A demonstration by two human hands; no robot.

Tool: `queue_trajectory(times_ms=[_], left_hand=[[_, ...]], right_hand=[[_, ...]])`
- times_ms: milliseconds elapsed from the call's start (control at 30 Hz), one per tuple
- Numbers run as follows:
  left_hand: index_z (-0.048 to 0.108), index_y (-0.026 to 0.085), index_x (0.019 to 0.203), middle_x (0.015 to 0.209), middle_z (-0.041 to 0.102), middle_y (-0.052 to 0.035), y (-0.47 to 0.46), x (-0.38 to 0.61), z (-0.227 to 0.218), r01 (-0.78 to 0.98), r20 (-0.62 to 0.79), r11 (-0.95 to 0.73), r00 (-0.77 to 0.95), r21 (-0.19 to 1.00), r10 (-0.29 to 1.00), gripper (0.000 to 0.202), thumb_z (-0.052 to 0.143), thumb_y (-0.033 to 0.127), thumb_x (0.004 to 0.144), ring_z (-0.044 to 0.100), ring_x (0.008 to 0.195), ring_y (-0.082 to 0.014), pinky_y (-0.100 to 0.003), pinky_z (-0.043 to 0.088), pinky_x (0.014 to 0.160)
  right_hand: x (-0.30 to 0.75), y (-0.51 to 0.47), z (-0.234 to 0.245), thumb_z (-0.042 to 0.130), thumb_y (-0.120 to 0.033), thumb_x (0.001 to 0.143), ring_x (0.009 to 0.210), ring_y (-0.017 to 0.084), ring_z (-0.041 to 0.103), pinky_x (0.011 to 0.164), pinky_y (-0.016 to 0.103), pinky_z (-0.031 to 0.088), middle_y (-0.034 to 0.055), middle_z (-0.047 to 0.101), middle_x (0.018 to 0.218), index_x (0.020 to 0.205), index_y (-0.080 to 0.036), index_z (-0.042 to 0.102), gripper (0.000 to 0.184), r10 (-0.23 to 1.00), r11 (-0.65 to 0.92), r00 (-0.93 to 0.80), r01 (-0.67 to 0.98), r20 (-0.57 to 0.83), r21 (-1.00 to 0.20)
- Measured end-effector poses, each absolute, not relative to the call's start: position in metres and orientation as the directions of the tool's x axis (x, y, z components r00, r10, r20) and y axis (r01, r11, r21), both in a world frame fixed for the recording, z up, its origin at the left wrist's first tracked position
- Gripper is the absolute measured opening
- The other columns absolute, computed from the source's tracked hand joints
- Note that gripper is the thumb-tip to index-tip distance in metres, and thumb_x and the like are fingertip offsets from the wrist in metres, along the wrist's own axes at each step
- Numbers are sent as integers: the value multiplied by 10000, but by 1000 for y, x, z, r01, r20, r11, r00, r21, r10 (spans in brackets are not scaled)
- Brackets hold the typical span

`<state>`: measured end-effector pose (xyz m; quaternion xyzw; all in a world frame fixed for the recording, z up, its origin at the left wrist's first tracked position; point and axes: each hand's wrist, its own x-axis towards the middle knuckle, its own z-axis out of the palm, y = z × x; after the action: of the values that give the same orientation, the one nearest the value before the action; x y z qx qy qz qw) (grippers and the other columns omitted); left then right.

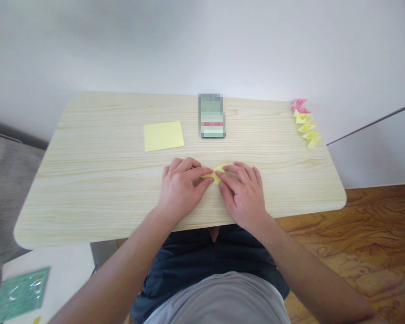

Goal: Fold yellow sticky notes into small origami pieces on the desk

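Observation:
A small folded yellow paper lies on the light wooden table near its front edge. My left hand rests on the paper's left side, fingers curled and pressing down on it. My right hand presses the paper's right side with its fingertips. Both hands cover most of the paper, so its folded shape is largely hidden.
A pad of yellow square notes lies left of centre. A phone lies at the back middle. A row of folded yellow and pink paper pieces sits at the table's back right corner. A green packet lies on a white surface lower left.

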<state>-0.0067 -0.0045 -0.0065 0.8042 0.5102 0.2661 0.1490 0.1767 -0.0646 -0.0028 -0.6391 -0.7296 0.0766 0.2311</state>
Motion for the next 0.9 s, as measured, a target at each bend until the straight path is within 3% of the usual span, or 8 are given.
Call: queue_trajectory(times_ms=[533, 700, 900], left_hand=[[804, 350, 1023, 1053, 689, -37, -8, -10, -8, 747, 307, -485, 380, 455, 873, 169, 677, 386, 918, 558, 1014, -252, -437, 419, 909], [803, 326, 1032, 1055, 697, -55, -21, 0, -4, 797, 347, -439, 307, 416, 886, 218, 700, 455, 890, 560, 1027, -276, -474, 390, 937], [809, 327, 989, 1050, 698, -52, -28, 10, -3, 826, 343, -345, 199, 445, 918, 183, 672, 424, 916, 556, 1041, -278, -477, 382, 956]], right_hand=[[185, -59, -4, 556, -336, 1012, 1313, 268, 483, 1142, 509, 301, 10, 654, 1329, 1247, -354, 700, 276, 964, 203, -109, 891, 241, -407], [185, -59, -4, 559, -334, 1011, 1314, 277, 477, 1136, 517, 295, 21, 653, 1330, 1247, -344, 701, 276, 963, 208, -111, 888, 246, -411], [188, -57, -3, 549, -314, 1017, 1278, 264, 489, 1118, 497, 311, 13, 667, 1296, 1229, -354, 713, 271, 958, 228, -127, 880, 255, -417]])
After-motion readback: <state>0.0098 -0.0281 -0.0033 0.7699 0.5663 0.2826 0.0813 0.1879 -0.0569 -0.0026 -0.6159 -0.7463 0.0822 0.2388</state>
